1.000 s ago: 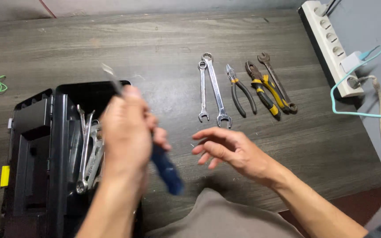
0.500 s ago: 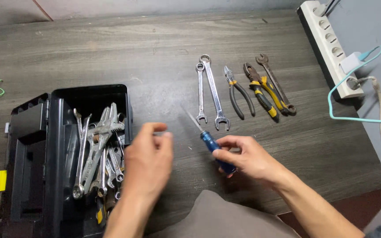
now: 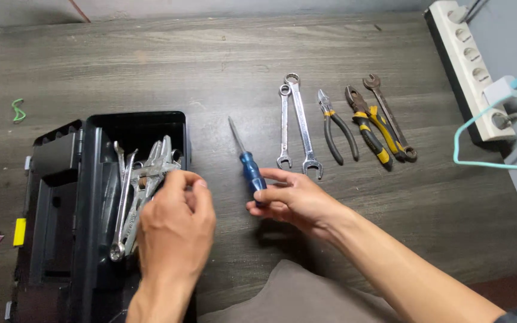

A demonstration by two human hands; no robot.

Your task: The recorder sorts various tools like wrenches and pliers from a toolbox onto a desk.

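Both hands are busy: the right hand [image 3: 291, 200] is closed around the handle of a blue screwdriver [image 3: 250, 168] lying on the table [image 3: 222, 66], while the left hand [image 3: 175, 224] is curled loosely over wrenches [image 3: 133, 191] in the black toolbox [image 3: 61, 197]. Light, rigid and slim-shafted, the screwdriver is probably best gripped by its translucent blue handle.

Small yellow rectangular label [image 3: 20, 232] on the black toolbox's [image 3: 61, 179] left edge, lettering unreadable
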